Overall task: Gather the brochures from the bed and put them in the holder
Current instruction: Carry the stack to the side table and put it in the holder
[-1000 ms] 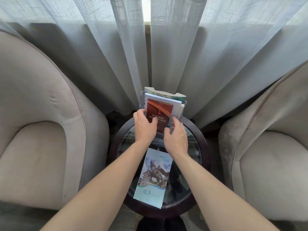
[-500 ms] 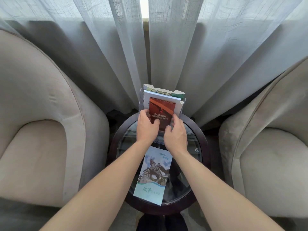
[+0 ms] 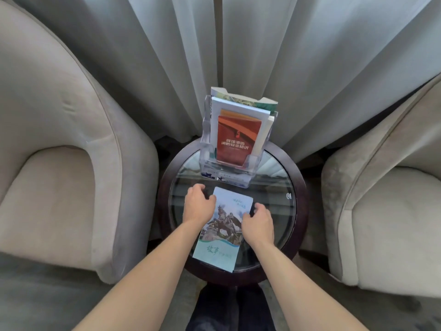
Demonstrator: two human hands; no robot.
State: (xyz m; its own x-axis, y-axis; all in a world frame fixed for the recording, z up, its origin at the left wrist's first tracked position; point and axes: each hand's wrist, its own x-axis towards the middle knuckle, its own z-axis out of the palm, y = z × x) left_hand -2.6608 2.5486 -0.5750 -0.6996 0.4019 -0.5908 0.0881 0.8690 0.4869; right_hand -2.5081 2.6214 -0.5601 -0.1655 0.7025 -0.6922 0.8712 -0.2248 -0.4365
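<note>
A: Grip first. What are the hands doing?

B: Left hand (image 3: 199, 206) sits at the left edge of the pale blue brochure (image 3: 223, 231), fingers curled, thumb side touching the paper near its top corner. Right hand (image 3: 257, 223) at the right edge, fingers bent inward over the edge. Both in contact w/ the brochure, one per side. Can't tell if either one has really clamped on it or is just resting there.

A: Brochure itself?

B: Flat on the glass top of the round table (image 3: 299, 194), tilted a bit, bottom end reaching the near rim. Cover has a horse-and-rider statue pic and green script lower down.

A: And the holder?

B: Clear plastic holder (image 3: 206, 149) stands at the far side of the table, apart from the hands and the blue brochure. Already has stuff in it: orange-red brochure (image 3: 237, 142) in front, upright, w/ white and green-printed ones behind, taller.

A: Surroundings?

B: Beige armchair (image 3: 59, 163) to the left, second armchair (image 3: 386, 211) to the right, table between them. Pale curtain (image 3: 298, 56) hangs behind the holder. Dark trouser legs (image 3: 229, 309) visible at the bottom, below the table edge.
</note>
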